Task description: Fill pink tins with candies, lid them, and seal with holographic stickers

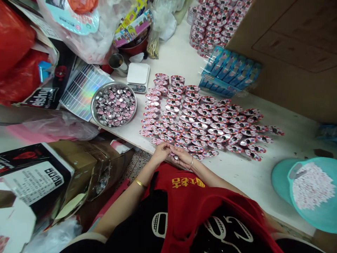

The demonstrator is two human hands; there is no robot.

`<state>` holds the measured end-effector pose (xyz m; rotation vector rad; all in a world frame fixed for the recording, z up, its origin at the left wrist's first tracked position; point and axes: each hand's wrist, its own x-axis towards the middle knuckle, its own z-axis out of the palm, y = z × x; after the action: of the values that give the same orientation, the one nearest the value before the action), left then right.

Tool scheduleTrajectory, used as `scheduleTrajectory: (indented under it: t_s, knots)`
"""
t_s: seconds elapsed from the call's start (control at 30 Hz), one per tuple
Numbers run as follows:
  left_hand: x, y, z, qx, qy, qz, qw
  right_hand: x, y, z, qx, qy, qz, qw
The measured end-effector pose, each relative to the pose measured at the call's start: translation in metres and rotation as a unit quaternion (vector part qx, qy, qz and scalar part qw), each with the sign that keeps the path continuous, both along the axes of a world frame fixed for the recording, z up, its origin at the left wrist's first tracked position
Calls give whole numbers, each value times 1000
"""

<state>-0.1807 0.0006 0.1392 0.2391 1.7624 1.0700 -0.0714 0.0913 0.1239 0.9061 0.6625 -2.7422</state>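
Close to the table's front edge, my hands meet over a few small round pink-and-silver caps [175, 157]. My right hand [184, 158] is cupped with its fingers curled around them. Fingertips of my left hand [162, 153] are pinched together at the right hand's fingers; whatever is between them is too small to make out. Just beyond stand rows of small oval red-and-white printed containers [216, 132]. Many have a dark round hole on top; those in the leftmost columns show pink discs [151, 109] there. To the left, a steel bowl [92, 109] holds many loose caps [116, 105].
Beyond the bowl are a small white scale [138, 73] and a metal cup [117, 63]. Blue packaged boxes [226, 72] and more stacked containers [210, 24] stand at the back, beside a large cardboard box [286, 45]. A turquoise tub [281, 179] with small white pieces is at right.
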Motion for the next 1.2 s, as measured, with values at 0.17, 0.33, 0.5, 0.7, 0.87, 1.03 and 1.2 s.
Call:
scheduleTrajectory:
  t_s: [0.17, 0.33, 0.5, 0.7, 0.87, 1.03, 1.2]
  knots:
    - [-16, 12, -14, -42, 126, 85, 987, -6, 12, -8, 58, -4, -19, 998]
    - [-34, 23, -29, -92, 264, -13, 960, -5, 15, -12, 99, -58, -47, 992]
    - [-40, 32, -27, -240, 382, -218, 865, -5, 13, -13, 114, -83, -53, 989]
    - [-52, 34, -29, -330, 349, -281, 831, -13, 12, -16, 162, -95, -51, 981]
    - [-53, 30, -26, -278, 337, -235, 868, -22, 11, -17, 206, -118, -37, 971]
    - [-32, 17, -18, -41, 146, -88, 985, -35, 6, -12, 216, -121, -59, 967]
    - [-31, 8, -18, -20, 103, -11, 994, -52, -5, -7, 193, -134, -90, 968]
